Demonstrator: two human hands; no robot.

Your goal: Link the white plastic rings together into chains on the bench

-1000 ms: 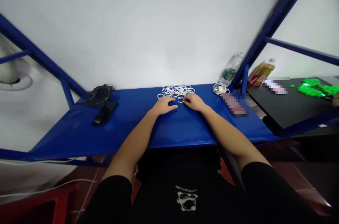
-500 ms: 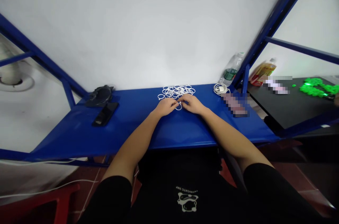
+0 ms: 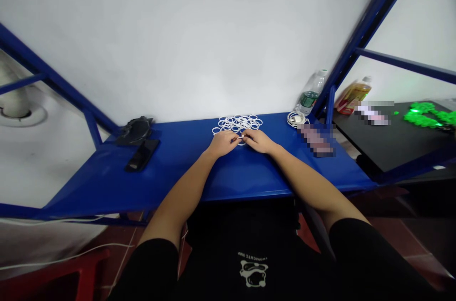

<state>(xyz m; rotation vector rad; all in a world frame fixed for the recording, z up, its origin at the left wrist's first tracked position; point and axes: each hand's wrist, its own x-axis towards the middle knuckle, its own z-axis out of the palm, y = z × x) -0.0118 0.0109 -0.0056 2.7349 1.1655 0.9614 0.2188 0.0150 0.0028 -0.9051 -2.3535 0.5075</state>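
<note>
Head view: left hand [image 3: 225,142] has joined right hand [image 3: 259,140], both working one white ring [image 3: 242,144] with pinching fingers, six o'clock from ring pile [image 3: 244,123].

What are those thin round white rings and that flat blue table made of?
The thin round white rings: probably smooth plastic, being evenly coloured, though rubber is possible. The flat blue table: perhaps glossy painted metal, since light gleams along its front edge.
</note>
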